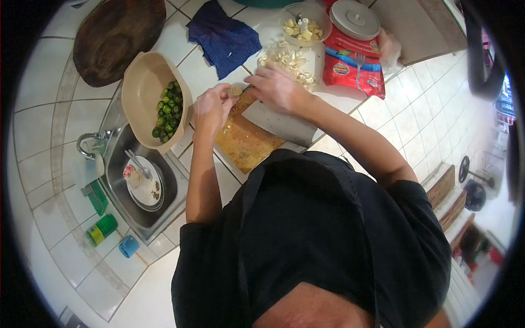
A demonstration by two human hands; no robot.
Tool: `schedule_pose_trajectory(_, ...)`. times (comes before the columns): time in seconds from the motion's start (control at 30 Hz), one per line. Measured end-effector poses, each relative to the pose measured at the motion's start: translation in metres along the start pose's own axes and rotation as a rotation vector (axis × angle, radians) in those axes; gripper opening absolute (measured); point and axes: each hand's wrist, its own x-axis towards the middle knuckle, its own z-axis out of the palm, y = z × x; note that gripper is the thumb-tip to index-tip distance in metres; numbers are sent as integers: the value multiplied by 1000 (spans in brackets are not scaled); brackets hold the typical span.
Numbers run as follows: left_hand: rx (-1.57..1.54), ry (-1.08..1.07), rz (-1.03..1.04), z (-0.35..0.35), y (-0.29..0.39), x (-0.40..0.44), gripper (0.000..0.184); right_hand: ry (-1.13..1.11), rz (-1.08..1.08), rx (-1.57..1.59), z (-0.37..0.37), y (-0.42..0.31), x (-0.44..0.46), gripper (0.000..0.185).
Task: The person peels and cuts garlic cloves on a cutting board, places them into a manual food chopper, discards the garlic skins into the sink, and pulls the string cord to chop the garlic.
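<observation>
My left hand is closed, its thumb and fingers pinching a small pale tan piece of food above the top end of a worn wooden cutting board. Just right of that piece is my right hand, fingers bent and drawn together; whatever is at its fingertips cannot be made out. Pale peelings lie heaped beyond my right hand. A flat grey-white sheet or blade rests partly over the board, under my right forearm. Behind the peelings stands a clear bowl with pale yellow chunks inside.
At left, a beige basin holds small round green produce, beside a metal sink with plates and cutlery. A dark blue cloth and a brown wooden tray lie farther back. A red bag bears a fork and white lid.
</observation>
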Motion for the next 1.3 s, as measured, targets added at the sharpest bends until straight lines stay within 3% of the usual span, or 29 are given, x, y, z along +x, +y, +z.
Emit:
schedule_pose_trajectory(0.07, -138, 25, -8, 17, -16, 1, 35, -67, -29, -225, 15, -7, 19, 26)
schedule_pose_trajectory(0.13, -492, 78, -12, 23, -21, 4, 38, -59, -31, -213, 30, -4, 23, 25)
schedule_pose_trajectory(0.2, -398, 109, 11, 18, -16, -1, 36, -48, -32, -204, 31, -2, 27, 24)
schedule_pose_trajectory(0.27, -306, 133, 26, 17, -13, -9, 35, -159, 151, 276, 21, -3, 28, 21)
schedule_pose_trajectory(0.33, -779, 169, 96, 20, -13, -12, 27, -117, 228, 404, 3, -13, 24, 21)
schedule_pose_trajectory(0.4, -847, 188, 122, 18, -1, -16, 26, -70, 306, 529, -6, -17, 17, 20)
schedule_pose_trajectory(0.43, -912, 211, 143, 17, 4, -19, 26, -58, 388, 740, -8, -17, 14, 20)
schedule_pose_trajectory(0.47, -912, 209, 144, 18, 6, -20, 26, -43, 466, 952, -10, -18, 12, 20)
schedule_pose_trajectory(0.57, -766, 300, 182, 19, 13, -22, 25, 5, 530, 1093, -19, -23, 7, 24)
schedule_pose_trajectory(0.67, -869, 272, 197, 14, 36, -29, 28, 100, 487, 1122, -22, -23, 1, 26)
schedule_pose_trajectory(0.73, -1224, 247, 162, 4, 56, -36, 32, 106, 515, 1102, -31, -27, -1, 27)
schedule_pose_trajectory(0.9, -1171, 157, 169, 8, 46, -37, 35, 188, 456, 1091, -35, -31, -7, 27)
schedule_pose_trajectory(1.0, -1188, 184, 204, 10, 51, -40, 35, 203, 441, 889, -44, -36, -10, 23)
schedule_pose_trajectory(1.07, -1189, 194, 224, 11, 52, -41, 34, 202, 343, 570, -56, -40, -10, 20)
schedule_pose_trajectory(1.17, -1179, 204, 240, 11, 54, -43, 34, 220, 229, 468, -54, -37, -13, 19)
schedule_pose_trajectory(1.3, -1091, 210, 274, 12, 54, -45, 33, 226, 254, 419, -56, -40, -12, 16)
